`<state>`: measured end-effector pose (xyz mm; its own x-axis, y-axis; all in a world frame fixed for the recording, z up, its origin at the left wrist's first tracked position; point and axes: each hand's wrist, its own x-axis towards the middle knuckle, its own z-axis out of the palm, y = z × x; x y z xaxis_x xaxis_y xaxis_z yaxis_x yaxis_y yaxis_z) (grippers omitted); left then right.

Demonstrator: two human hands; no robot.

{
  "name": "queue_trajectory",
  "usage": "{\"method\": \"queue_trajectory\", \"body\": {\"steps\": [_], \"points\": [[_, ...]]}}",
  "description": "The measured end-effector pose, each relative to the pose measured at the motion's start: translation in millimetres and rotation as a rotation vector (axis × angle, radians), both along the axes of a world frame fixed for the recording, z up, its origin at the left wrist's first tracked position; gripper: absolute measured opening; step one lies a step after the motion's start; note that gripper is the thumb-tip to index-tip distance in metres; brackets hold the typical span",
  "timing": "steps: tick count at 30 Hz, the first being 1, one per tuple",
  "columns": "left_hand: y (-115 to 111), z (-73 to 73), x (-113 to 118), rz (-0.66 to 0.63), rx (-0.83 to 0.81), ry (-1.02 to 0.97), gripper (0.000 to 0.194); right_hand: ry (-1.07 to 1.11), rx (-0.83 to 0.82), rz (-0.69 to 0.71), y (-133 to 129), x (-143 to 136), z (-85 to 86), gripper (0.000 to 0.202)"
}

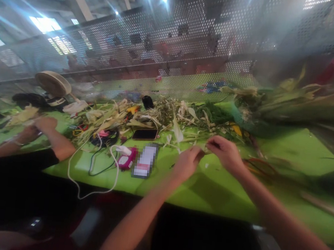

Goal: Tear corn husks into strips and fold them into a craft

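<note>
Left hand [187, 161] and right hand [225, 152] are close together near pale husks [178, 131].

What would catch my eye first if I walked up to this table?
Probably the bright green tabletop, with a heap of dry-looking leaves along its far side. Next, a magenta box with a white plug on it, left of the person's left hand and right hand, which are close together.

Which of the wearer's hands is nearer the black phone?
Left. The left hand is to the right of the black phone; the right hand is farther right, past the left.
</note>
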<state>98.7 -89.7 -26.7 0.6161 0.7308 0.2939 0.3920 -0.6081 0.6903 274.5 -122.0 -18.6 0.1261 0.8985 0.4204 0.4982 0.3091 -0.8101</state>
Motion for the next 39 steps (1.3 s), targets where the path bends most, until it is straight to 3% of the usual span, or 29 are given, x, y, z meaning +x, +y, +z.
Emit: {"method": "queue_trajectory", "body": {"steps": [5,9,11,14,18,22,26,33,39], "points": [[-0.5,0.1,3.8,0.127,-0.262,-0.288,0.009,-0.253,0.223,-0.093,4.6,-6.7,20.3,0.013],[4.5,-3.1,4.9,0.268,-0.588,-0.537,0.017,-0.343,0.39,-0.246,-17.7,-15.8,23.5,0.024],[6.1,-4.1,4.5,0.309,-0.678,-0.625,0.016,-0.295,0.308,-0.188,-30.8,-20.3,11.1,0.015],[3.5,-3.1,5.9,0.348,-0.764,-0.736,0.015,-0.145,0.011,-0.014,-38.0,-25.8,-19.1,0.016],[-7.7,-2.1,12.0,0.313,-0.897,-0.841,0.021,0.182,-0.151,-0.106,-26.5,-30.0,-45.7,0.03],[-18.6,-4.1,17.8,0.272,-0.999,-0.873,0.025,0.467,-0.156,-0.089,-17.0,-34.8,-39.2,0.029],[-24.7,-4.7,20.7,0.235,-1.063,-0.863,0.028,0.563,-0.219,0.004,-15.6,-37.5,-27.1,0.029],[-24.8,-3.7,22.2,0.24,-1.07,-0.885,0.027,0.436,-0.225,-0.072,-20.6,-27.1,-30.9,0.028],[-20.6,-6.3,24.1,0.319,-1.027,-0.864,0.021,-0.095,0.032,-0.143,-34.0,-25.0,-30.9,0.018]]}}
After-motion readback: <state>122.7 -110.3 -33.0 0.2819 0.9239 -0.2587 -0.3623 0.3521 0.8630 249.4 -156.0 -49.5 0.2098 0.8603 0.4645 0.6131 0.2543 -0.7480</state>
